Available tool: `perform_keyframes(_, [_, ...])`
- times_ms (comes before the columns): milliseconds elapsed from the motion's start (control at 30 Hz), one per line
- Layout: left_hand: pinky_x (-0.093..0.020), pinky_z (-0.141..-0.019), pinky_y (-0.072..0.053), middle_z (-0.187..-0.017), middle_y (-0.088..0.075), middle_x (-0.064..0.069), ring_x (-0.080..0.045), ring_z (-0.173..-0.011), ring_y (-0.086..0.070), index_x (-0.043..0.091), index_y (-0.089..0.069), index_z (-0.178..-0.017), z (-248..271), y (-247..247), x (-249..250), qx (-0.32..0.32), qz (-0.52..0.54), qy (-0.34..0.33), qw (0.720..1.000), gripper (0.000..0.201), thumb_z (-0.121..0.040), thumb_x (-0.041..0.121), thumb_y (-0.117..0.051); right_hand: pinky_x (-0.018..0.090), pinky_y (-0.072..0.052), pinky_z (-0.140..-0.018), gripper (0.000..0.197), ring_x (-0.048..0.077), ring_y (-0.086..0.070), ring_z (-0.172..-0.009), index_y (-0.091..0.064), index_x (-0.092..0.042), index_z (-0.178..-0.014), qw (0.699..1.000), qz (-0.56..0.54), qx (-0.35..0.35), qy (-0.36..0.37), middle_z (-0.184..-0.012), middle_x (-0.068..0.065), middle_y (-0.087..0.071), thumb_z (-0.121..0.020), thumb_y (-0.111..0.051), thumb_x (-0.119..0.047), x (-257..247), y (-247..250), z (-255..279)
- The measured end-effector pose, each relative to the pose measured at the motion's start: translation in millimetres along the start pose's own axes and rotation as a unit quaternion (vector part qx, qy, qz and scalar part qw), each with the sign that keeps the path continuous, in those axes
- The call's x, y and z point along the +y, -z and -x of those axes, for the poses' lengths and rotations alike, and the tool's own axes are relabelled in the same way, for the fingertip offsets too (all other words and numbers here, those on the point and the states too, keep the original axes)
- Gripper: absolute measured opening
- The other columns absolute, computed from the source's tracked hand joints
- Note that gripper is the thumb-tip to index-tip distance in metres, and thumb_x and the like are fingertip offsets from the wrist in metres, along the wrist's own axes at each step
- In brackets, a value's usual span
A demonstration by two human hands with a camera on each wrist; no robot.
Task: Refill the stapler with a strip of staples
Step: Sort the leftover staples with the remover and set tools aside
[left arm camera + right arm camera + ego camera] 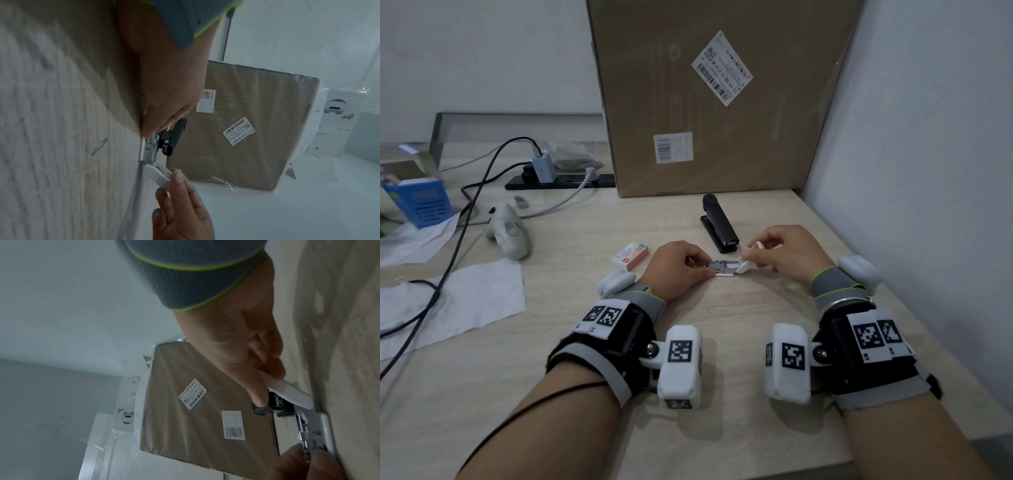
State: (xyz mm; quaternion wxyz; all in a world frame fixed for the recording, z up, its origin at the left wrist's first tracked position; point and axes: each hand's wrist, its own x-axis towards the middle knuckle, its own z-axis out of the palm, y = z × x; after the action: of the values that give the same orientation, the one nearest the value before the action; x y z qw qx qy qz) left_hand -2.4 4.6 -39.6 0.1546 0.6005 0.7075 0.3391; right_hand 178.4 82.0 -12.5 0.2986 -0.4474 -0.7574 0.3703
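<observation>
A small white stapler (723, 269) lies hinged open on the wooden table (722, 342), its metal magazine (720, 264) facing up. My left hand (702, 266) pinches the left end of the magazine and base. My right hand (751, 253) pinches the white top cover (744, 267) and holds it tilted up at the right end. The left wrist view shows the magazine (149, 148) and the raised cover (158, 177). In the right wrist view the cover (292, 392) stands off the magazine (308, 429). I see no loose staple strip. A pink and green staple box (630, 255) lies left of my left hand.
A black stapler (719, 222) lies just behind my hands. A large cardboard box (722, 102) stands at the back, with a wall on the right. To the left are cables, a power strip (561, 180), paper sheets (465, 301) and a grey controller (512, 231).
</observation>
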Motion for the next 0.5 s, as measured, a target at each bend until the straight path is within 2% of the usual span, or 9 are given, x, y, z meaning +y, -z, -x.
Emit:
perform_keyframes(33, [-0.009, -0.062, -0.036, -0.091, -0.060, 0.002, -0.011, -0.081, -0.053, 0.016, -0.073, -0.098, 0.0, -0.2, 0.1, -0.001, 0.001, -0.002, 1.000, 0.022, -0.078, 0.026, -0.072, 0.011, -0.044, -0.050, 0.018, 0.010, -0.061, -0.059, -0.071, -0.012, -0.085, 1.000, -0.008, -0.004, 0.019, -0.073, 0.002, -0.068, -0.071, -0.079, -0.018, -1.8, -2.1, 0.4])
perform_keyframes(100, [-0.010, -0.062, -0.037, -0.091, -0.061, 0.002, -0.010, -0.081, -0.053, 0.016, -0.073, -0.097, 0.2, -0.4, 0.3, -0.001, 0.003, -0.005, 1.000, 0.022, -0.078, 0.026, -0.072, 0.015, -0.046, -0.055, 0.020, 0.009, -0.059, -0.060, -0.072, -0.013, -0.089, 0.999, -0.010, -0.014, 0.049, -0.081, 0.004, -0.070, -0.070, -0.079, -0.015, -4.3, -7.7, 0.0])
perform_keyframes(200, [-0.012, -0.063, -0.038, -0.091, -0.061, 0.002, -0.010, -0.080, -0.053, 0.017, -0.073, -0.097, -0.1, 0.0, 0.2, -0.003, 0.006, -0.007, 1.000, 0.021, -0.078, 0.026, -0.072, 0.017, -0.046, -0.061, 0.026, 0.000, -0.053, -0.054, -0.072, -0.016, -0.096, 0.997, 0.000, -0.033, 0.077, -0.082, -0.001, -0.068, -0.071, -0.078, -0.014, -3.3, -14.3, -2.9])
perform_keyframes(300, [-0.004, -0.060, -0.038, -0.088, -0.061, 0.004, -0.006, -0.075, -0.052, 0.015, -0.071, -0.103, 1.0, 2.4, -0.2, -0.011, 0.014, -0.011, 1.000, 0.027, -0.077, 0.023, -0.073, 0.014, -0.045, -0.066, 0.031, 0.000, -0.052, -0.059, -0.071, -0.017, -0.103, 0.995, 0.001, -0.049, 0.085, -0.084, -0.004, -0.066, -0.073, -0.076, -0.012, -0.7, -16.5, -4.8])
perform_keyframes(367, [0.003, -0.061, -0.036, -0.091, -0.062, 0.005, -0.007, -0.079, -0.055, 0.014, -0.066, -0.110, 1.5, 3.9, -1.7, -0.018, 0.025, -0.013, 0.999, 0.035, -0.077, 0.021, -0.074, 0.009, -0.046, -0.069, 0.032, 0.001, -0.054, -0.064, -0.069, -0.016, -0.107, 0.994, -0.016, -0.072, 0.084, -0.089, -0.004, -0.066, -0.076, -0.072, -0.008, 0.5, -20.2, -4.1])
perform_keyframes(433, [0.006, -0.061, -0.036, -0.096, -0.064, 0.005, -0.007, -0.083, -0.056, 0.015, -0.062, -0.115, 1.7, 5.5, -3.9, -0.024, 0.042, -0.007, 0.999, 0.041, -0.076, 0.019, -0.074, 0.002, -0.042, -0.064, 0.030, -0.004, -0.053, -0.060, -0.070, -0.015, -0.106, 0.992, -0.011, -0.083, 0.092, -0.084, -0.005, -0.066, -0.078, -0.069, -0.006, 0.7, -24.6, -3.0])
perform_keyframes(500, [0.005, -0.063, -0.037, -0.098, -0.065, 0.004, -0.006, -0.082, -0.056, 0.014, -0.059, -0.117, 1.4, 6.9, -6.1, -0.031, 0.059, -0.001, 0.998, 0.045, -0.076, 0.017, -0.075, 0.001, -0.039, -0.058, 0.025, -0.002, -0.051, -0.056, -0.072, -0.016, -0.101, 0.992, 0.014, -0.076, 0.103, -0.081, -0.002, -0.067, -0.079, -0.069, -0.007, 0.3, -26.2, -3.1])
